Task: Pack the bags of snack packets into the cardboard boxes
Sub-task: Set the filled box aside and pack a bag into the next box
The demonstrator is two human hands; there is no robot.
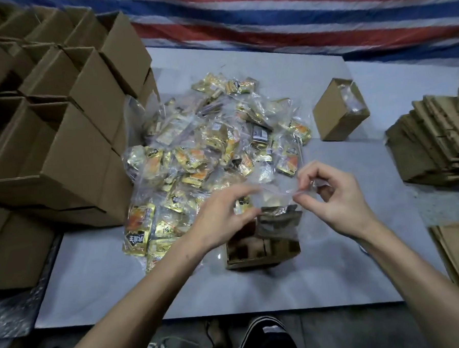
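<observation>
On grey table (334, 274), snack bags (211, 145) before striped tarp (294, 16).

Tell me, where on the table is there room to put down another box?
The table is bare along the near edge, in front of the open box under both hands, and between that box and the flat cardboard on the right. The middle is crowded with the snack bags; the stacked boxes fill the left.

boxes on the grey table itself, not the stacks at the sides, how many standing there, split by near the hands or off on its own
Open box under the hands, with a clear bag held over it by the left hand and right hand: 1
Box standing apart, far right of the pile: 1
Total: 2
</observation>
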